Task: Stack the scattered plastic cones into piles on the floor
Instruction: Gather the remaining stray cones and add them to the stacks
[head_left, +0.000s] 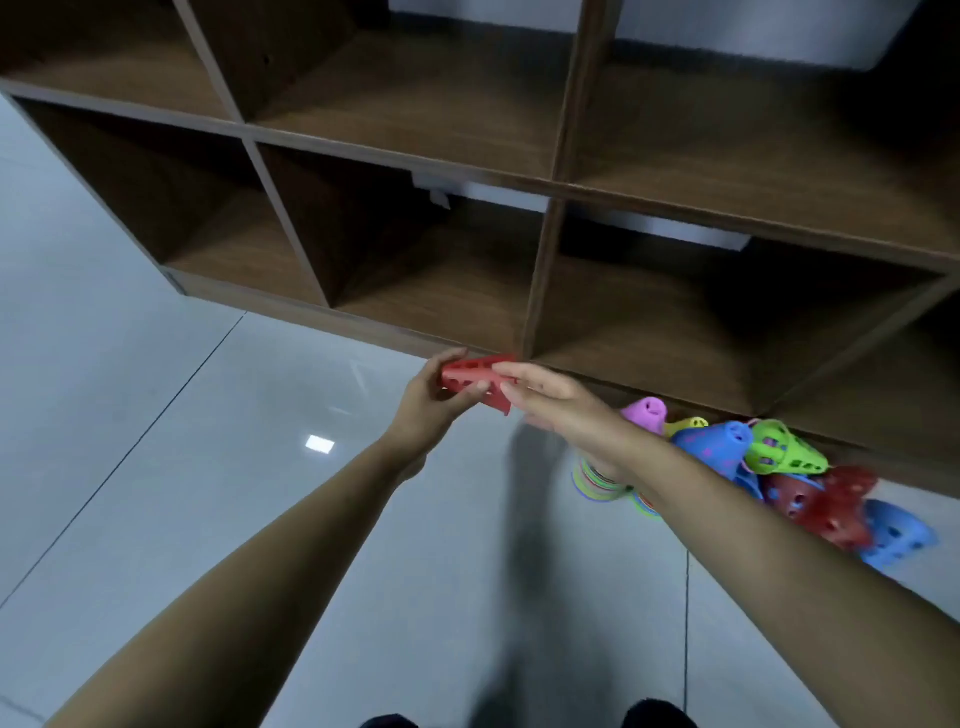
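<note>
While the left hand (426, 410) grips a red cone (470, 379) above the floor (208, 467), the right hand (545, 397) lays straight fingers along it. By the wooden shelf (550, 182), perforated plastic cones lie heaped: one pink cone (647, 413), one yellow cone (685, 425), one green cone (779, 449), two blue cones (711, 441) and roughly two red cones (831, 504). A nested stack (592, 478) shows beneath the right forearm.

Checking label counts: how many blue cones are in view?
2. One blue cone lies between the pink cone and green cone; the other blue cone lies at the far right, beside a red cone. Others may be hidden underneath.
</note>
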